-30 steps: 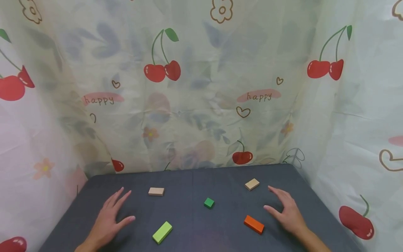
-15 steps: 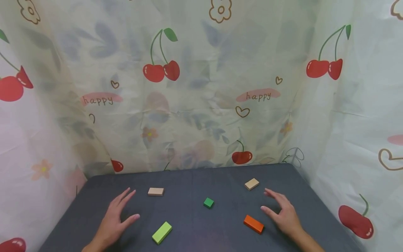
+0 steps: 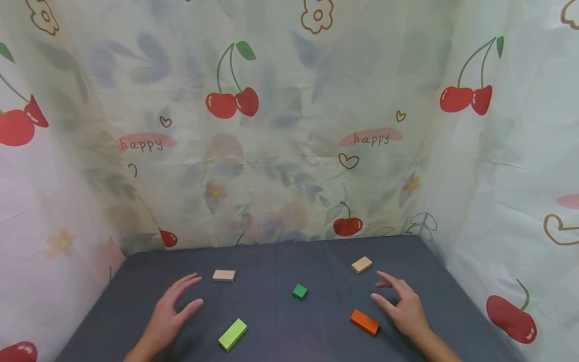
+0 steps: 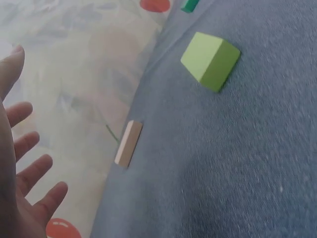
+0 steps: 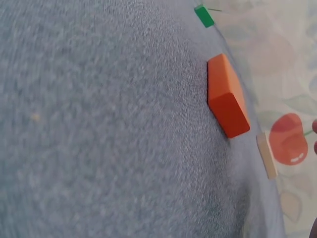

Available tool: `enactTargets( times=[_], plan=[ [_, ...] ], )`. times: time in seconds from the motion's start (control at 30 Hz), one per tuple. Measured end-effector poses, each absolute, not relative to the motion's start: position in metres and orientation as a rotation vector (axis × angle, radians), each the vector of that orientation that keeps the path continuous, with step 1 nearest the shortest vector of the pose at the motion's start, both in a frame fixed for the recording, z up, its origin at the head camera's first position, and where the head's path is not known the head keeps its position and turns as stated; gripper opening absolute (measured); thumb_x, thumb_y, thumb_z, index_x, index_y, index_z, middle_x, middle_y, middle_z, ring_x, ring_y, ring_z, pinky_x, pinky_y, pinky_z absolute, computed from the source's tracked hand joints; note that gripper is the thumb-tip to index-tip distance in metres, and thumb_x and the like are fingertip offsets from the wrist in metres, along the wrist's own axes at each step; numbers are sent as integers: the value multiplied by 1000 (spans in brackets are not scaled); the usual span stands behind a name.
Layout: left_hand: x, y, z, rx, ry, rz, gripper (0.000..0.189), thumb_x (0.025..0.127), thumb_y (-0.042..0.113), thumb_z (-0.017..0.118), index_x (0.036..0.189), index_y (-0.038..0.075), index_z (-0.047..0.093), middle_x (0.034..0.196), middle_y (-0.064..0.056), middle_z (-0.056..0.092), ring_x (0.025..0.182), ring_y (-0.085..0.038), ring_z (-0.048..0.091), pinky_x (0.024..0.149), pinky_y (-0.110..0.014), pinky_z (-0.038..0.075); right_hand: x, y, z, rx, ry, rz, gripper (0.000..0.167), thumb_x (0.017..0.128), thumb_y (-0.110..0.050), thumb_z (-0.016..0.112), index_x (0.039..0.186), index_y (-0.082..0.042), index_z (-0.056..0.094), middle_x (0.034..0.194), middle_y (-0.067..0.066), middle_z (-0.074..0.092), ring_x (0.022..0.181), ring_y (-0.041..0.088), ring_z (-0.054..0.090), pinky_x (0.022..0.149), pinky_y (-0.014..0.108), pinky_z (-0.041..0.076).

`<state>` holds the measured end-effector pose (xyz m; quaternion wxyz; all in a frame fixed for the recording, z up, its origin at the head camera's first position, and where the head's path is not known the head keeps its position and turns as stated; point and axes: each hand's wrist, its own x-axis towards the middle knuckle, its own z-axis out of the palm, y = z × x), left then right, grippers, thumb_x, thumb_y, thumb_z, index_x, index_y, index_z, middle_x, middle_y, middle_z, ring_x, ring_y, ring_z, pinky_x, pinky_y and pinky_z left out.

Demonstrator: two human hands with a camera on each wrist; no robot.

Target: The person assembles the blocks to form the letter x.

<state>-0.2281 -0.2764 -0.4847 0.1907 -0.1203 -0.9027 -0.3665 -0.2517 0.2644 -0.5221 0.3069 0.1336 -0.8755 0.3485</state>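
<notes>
My left hand [image 3: 168, 314] hovers over the left part of the table, fingers relaxed and thumb spread, holding nothing. Nearest to it are a lime-green block [image 3: 232, 334] to its right and a pale pinkish wooden block [image 3: 224, 275] beyond its fingertips. On the other side, my right hand [image 3: 404, 307] is held likewise, thumb apart from the fingers, with nothing in it. An orange block [image 3: 364, 322] lies just left of that hand, and a tan wooden block [image 3: 362, 264] lies farther back. Between the hands sits a small green block [image 3: 300, 291].
The blocks rest apart from one another on a dark grey cloth-covered table [image 3: 280, 347]. A pale curtain [image 3: 280, 191] printed with cherries and hearts hangs behind the table and along both sides.
Both hands have moved inward, the left one to the right and the right one slightly to the left. The blocks have stayed where they were.
</notes>
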Motion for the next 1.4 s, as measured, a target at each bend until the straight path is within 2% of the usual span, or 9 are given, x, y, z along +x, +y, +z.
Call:
enactTargets(
  times=[0.1, 0.17, 0.5, 0.6, 0.83, 0.97, 1.1, 1.23, 1.4],
  plan=[
    [-231, -272, -484, -337, -2514, -1035, 42, 91, 29, 70, 129, 12, 61, 135, -8, 55, 118, -26, 53, 85, -48, 50, -252, 261, -520, 357, -2306, 902, 46, 76, -16, 84, 119, -12, 68, 90, -9, 70, 92, 13, 57, 81, 34, 38],
    [-232, -270, -483, -326, -2518, -1058, 41, 91, 31, 70, 127, 13, 63, 133, -6, 57, 113, -24, 56, 84, -45, 51, -253, 260, -519, 357, -2302, 885, 42, 76, -15, 84, 115, -11, 70, 87, -10, 69, 88, 13, 58, 79, 32, 38],
    [-241, -259, -480, -309, -2505, -1178, 38, 90, 32, 71, 123, 15, 65, 126, -3, 61, 109, -22, 60, 84, -45, 52, -253, 253, -516, 347, -2315, 861, 33, 75, -13, 84, 107, -12, 73, 83, -16, 65, 83, 12, 57, 74, 39, 42],
    [-243, -254, -479, -329, -2485, -1208, 38, 90, 29, 72, 123, 13, 66, 124, -4, 62, 109, -23, 60, 85, -47, 51, -254, 253, -516, 360, -2315, 859, 33, 75, -13, 85, 105, -12, 74, 82, -17, 64, 82, 11, 57, 73, 38, 43],
    [-250, -242, -479, -352, -2481, -1313, 40, 89, 31, 72, 124, 14, 65, 123, 0, 62, 110, -19, 59, 86, -42, 51, -255, 249, -515, 392, -2310, 847, 31, 73, -12, 85, 103, -12, 74, 81, -17, 63, 80, 11, 56, 71, 36, 44],
    [-251, -231, -472, -375, -2465, -1356, 38, 87, 24, 75, 123, 13, 66, 122, -3, 63, 109, -24, 60, 85, -40, 51, -255, 247, -515, 401, -2321, 851, 31, 74, -13, 85, 102, -13, 74, 81, -17, 63, 79, 13, 57, 69, 35, 45],
    [-256, -222, -473, -394, -2458, -1388, 38, 85, 19, 76, 122, 12, 66, 122, -4, 63, 108, -27, 61, 85, -40, 51, -255, 246, -517, 410, -2325, 852, 31, 74, -13, 85, 103, -13, 74, 81, -16, 63, 79, 13, 57, 69, 36, 46],
    [-268, -218, -485, -425, -2445, -1450, 39, 85, 23, 77, 121, 16, 66, 121, 1, 63, 109, -28, 61, 87, -47, 51, -254, 245, -517, 416, -2332, 860, 32, 73, -13, 86, 103, -13, 74, 81, -14, 65, 81, 11, 57, 69, 38, 47],
    [-273, -210, -491, -458, -2416, -1524, 39, 83, 14, 78, 120, 14, 67, 120, -1, 63, 109, -32, 59, 87, -52, 49, -254, 243, -519, 392, -2370, 874, 33, 74, -14, 86, 104, -13, 74, 81, -15, 64, 82, 12, 57, 69, 40, 48]
  ],
)
